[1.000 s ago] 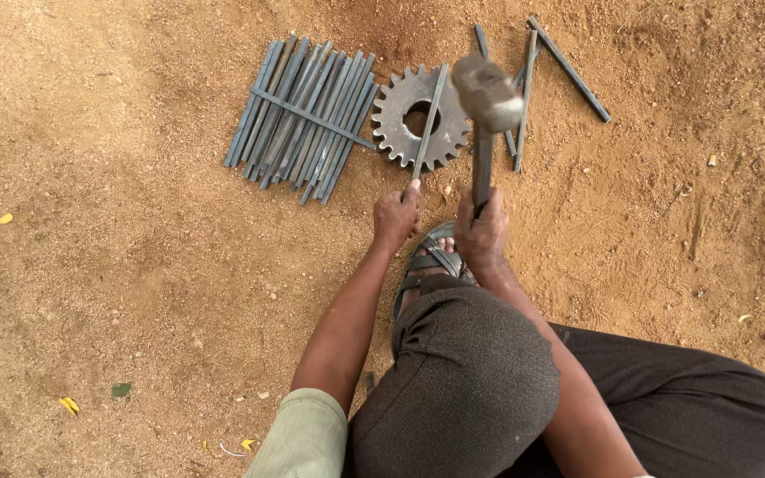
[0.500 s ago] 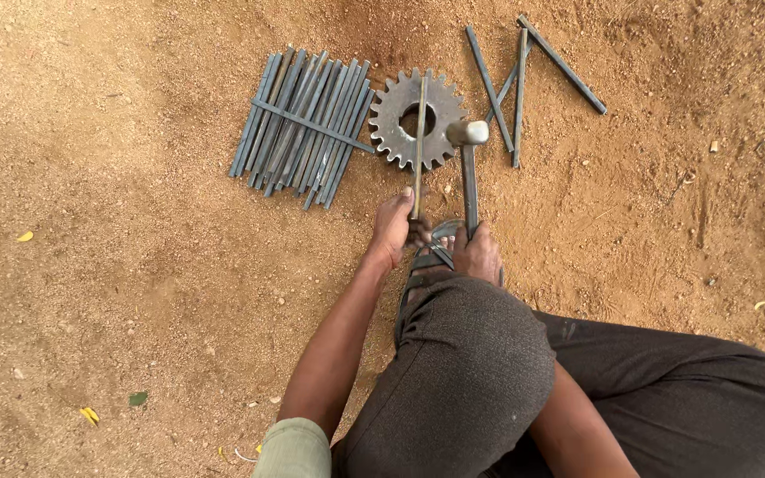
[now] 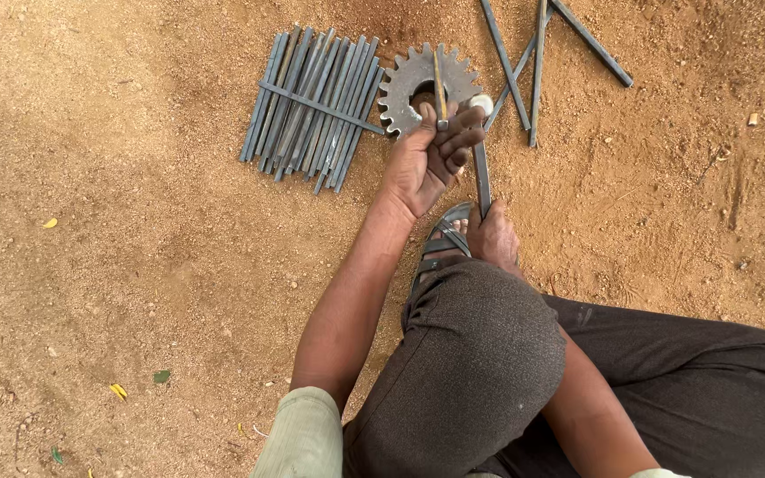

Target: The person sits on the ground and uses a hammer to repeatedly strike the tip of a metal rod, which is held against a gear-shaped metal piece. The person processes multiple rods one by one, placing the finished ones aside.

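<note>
Fingers (image 3: 467, 133) of the left hand (image 3: 427, 159) pinch a thin rod (image 3: 438, 84) over the gear (image 3: 422, 80); right hand (image 3: 493, 237) grips the hammer (image 3: 482, 159).

Loose rods (image 3: 537, 62) cut off by top edge.

Bare ground (image 3: 135, 265) fills the view: dry, reddish-orange packed dirt, gritty with small pebbles and fine cracks. It lies in even, bright daylight with only soft shadows. A few yellow leaf scraps (image 3: 117, 390) and one small green leaf (image 3: 162, 376) lie scattered on it at the lower left, another yellow scrap (image 3: 50, 223) farther up at the left edge.
</note>
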